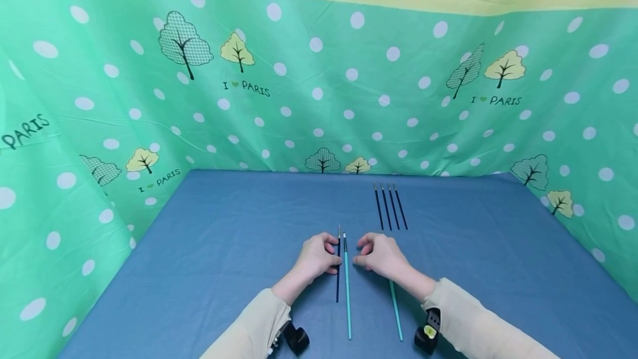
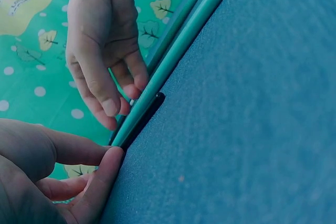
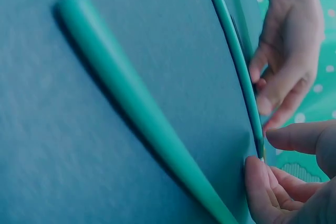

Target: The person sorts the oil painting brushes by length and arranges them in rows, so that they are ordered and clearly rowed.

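My left hand [image 1: 317, 255] pinches a thin black paintbrush [image 1: 338, 284] between thumb and fingertips, low over the cloth. In the left wrist view, this brush's dark end [image 2: 159, 98] shows beyond the fingers, beside a teal handle. Just right of it a longer teal paintbrush [image 1: 348, 298] lies on the table, roughly parallel, its bristles pointing away from me. On that brush's other side is my right hand [image 1: 382, 256], fingers loosely bent, thumb and fingertips [image 3: 257, 169] apart close to its bristle end. Beneath the right wrist lies a second teal paintbrush [image 1: 396, 312], its upper part hidden by the hand.
Several thin black paintbrushes [image 1: 391, 206] lie side by side farther back, right of centre, tips away from me. A dark blue cloth covers the table [image 1: 239, 226]. Behind and beside it hangs a green dotted curtain [image 1: 299, 82] with printed trees.
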`<state>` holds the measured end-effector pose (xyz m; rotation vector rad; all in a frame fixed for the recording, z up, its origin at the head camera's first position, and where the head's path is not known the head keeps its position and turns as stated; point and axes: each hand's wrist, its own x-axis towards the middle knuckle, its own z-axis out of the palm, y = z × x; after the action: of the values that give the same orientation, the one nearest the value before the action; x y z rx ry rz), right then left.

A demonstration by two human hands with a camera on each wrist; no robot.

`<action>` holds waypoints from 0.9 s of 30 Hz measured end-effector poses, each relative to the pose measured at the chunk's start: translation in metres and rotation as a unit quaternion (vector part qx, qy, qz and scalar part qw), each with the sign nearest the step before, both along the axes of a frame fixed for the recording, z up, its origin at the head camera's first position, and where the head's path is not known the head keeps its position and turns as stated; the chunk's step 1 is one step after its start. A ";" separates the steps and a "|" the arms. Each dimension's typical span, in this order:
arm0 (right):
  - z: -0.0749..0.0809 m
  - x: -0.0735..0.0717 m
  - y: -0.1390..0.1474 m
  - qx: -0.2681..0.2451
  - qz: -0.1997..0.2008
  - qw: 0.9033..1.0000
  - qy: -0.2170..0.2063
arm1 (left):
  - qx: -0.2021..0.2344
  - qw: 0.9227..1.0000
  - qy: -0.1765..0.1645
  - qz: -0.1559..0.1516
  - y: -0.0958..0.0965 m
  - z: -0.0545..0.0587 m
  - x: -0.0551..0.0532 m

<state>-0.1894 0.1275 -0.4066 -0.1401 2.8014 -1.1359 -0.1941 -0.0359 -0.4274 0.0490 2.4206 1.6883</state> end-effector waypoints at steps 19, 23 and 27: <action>-0.002 0.015 -0.014 -0.001 0.029 0.999 -0.038 | 0.000 1.000 0.003 -0.006 -0.001 0.001 -0.001; -0.003 0.016 -0.016 0.012 0.034 0.999 -0.026 | -0.002 1.000 0.002 -0.005 -0.001 0.001 -0.001; -0.004 0.017 -0.017 0.021 0.039 0.999 -0.011 | -0.001 1.000 -0.002 -0.006 -0.001 0.000 -0.001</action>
<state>-0.1727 0.1102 -0.4106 -0.2309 2.7718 -1.0546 -0.1956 -0.0371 -0.4273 0.0594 2.4152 1.6796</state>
